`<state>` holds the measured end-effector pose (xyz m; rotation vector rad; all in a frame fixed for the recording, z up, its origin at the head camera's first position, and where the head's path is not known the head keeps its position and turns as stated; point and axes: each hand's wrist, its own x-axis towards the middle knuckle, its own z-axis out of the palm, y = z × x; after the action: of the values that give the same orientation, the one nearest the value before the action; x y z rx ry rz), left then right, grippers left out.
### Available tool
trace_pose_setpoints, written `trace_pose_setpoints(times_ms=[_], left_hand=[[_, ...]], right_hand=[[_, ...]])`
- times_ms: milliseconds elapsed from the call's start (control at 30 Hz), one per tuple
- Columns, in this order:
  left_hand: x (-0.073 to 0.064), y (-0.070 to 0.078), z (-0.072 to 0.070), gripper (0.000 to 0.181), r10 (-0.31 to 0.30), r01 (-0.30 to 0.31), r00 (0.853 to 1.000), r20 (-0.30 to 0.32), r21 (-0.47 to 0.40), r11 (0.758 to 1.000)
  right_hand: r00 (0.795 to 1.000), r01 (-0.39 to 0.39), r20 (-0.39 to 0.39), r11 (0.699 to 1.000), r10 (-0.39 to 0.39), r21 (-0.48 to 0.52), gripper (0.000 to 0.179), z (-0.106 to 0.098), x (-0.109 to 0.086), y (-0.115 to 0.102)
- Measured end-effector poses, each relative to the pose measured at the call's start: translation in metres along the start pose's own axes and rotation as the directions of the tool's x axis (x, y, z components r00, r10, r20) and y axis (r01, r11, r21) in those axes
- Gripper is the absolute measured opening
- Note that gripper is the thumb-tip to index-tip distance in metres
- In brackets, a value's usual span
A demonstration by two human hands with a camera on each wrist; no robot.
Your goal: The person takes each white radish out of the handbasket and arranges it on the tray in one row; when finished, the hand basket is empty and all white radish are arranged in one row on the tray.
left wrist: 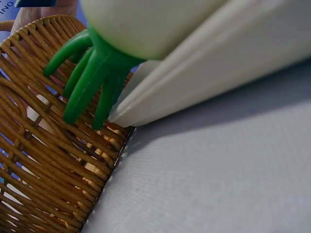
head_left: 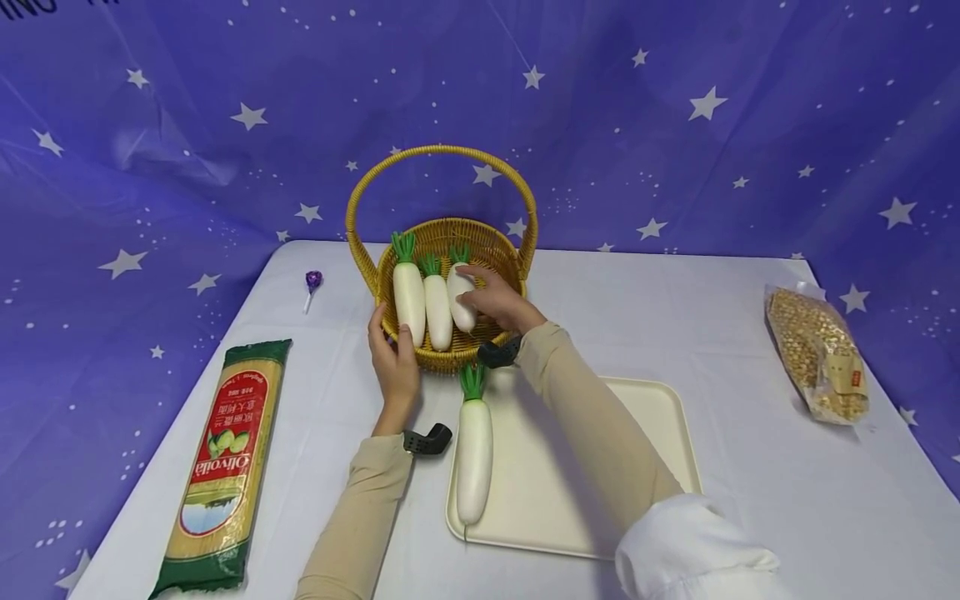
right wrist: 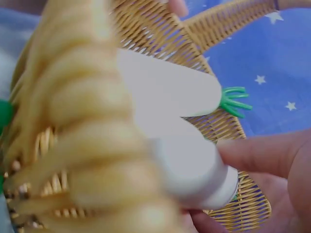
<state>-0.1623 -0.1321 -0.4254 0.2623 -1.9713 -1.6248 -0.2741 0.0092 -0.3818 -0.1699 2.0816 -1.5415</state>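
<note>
A yellow wicker basket [head_left: 450,360] with a tall handle holds three white radishes with green tops. My left hand [head_left: 395,371] holds the basket's left front rim, thumb on the inner side and fingers outside. Inside the basket, my right hand [head_left: 498,302] pinches the rightmost radish [head_left: 461,293] between thumb and fingers. To its left lie the middle radish [head_left: 438,312] and the left radish [head_left: 408,304]. A fourth radish [head_left: 475,462] lies along the left side of a cream tray [head_left: 585,546], its leaves against the basket front. The right wrist view shows the gripped radish [right wrist: 189,165] near the fingers.
A spaghetti packet [head_left: 232,450] lies at the left of the white-covered table, with a purple lollipop [head_left: 313,281] behind it. A bag of yellow grains or beans [head_left: 817,354] is at the far right. Behind the table hangs a starry blue cloth [head_left: 600,125].
</note>
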Motion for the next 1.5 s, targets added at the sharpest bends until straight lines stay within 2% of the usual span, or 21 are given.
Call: trace_pose_setpoints(times_ms=[133,200,333,433,567,700,767,900,1033,1167,1367,1500], left_hand=[[0.000,0.000,0.001,0.047,0.007,-0.007,1.000,-0.005,0.001,1.000],[-0.001,0.006,0.000,0.047,0.003,-0.003,1.000,-0.002,0.001,1.000],[-0.002,0.007,0.000,0.047,-0.003,0.003,1.000,0.000,0.007,1.000],[-0.003,0.008,0.001,0.047,-0.008,0.008,1.000,-0.002,0.010,1.000],[-0.004,0.006,0.002,0.047,-0.019,0.019,1.000,0.002,0.016,1.000],[0.000,-0.011,0.003,0.048,-0.009,0.009,1.000,0.004,0.016,1.000],[0.003,-0.021,0.004,0.048,0.005,-0.005,1.000,-0.003,0.014,1.000],[0.007,-0.032,0.003,0.047,0.023,-0.022,1.000,-0.016,0.019,1.000],[0.005,-0.034,0.004,0.047,0.012,-0.012,1.000,-0.003,0.026,1.000],[0.004,-0.034,0.004,0.047,0.015,-0.015,1.000,-0.007,0.039,0.999],[0.004,-0.034,0.004,0.047,0.030,-0.029,0.999,-0.017,0.042,0.999],[0.005,-0.035,0.004,0.047,0.036,-0.035,0.999,-0.018,0.041,0.999]], right_hand=[[0.996,0.014,0.084,0.996,-0.021,0.086,0.053,-0.005,-0.003,0.000],[0.992,0.027,0.119,0.988,-0.045,0.154,0.054,-0.007,-0.004,0.001],[0.981,0.066,0.158,0.963,-0.110,0.263,0.054,-0.010,-0.007,0.004],[0.974,0.119,0.146,0.943,-0.171,0.310,0.053,-0.012,-0.011,0.006],[0.963,0.207,0.086,0.905,-0.255,0.372,0.054,-0.015,-0.024,0.010],[0.947,0.269,0.042,0.855,-0.320,0.444,0.056,-0.018,-0.043,0.017],[0.939,0.292,0.033,0.840,-0.344,0.457,0.056,-0.019,-0.055,0.021],[0.931,0.324,0.022,0.850,-0.365,0.415,0.057,-0.021,-0.084,0.031],[0.933,0.341,0.004,0.887,-0.360,0.311,0.060,-0.021,-0.119,0.050],[0.936,0.342,0.015,0.919,-0.351,0.197,0.061,-0.019,-0.151,0.079],[0.921,0.379,0.071,0.924,-0.382,0.050,0.056,-0.014,-0.188,0.121],[0.927,0.359,0.113,0.933,-0.358,0.009,0.056,-0.008,-0.205,0.138]])
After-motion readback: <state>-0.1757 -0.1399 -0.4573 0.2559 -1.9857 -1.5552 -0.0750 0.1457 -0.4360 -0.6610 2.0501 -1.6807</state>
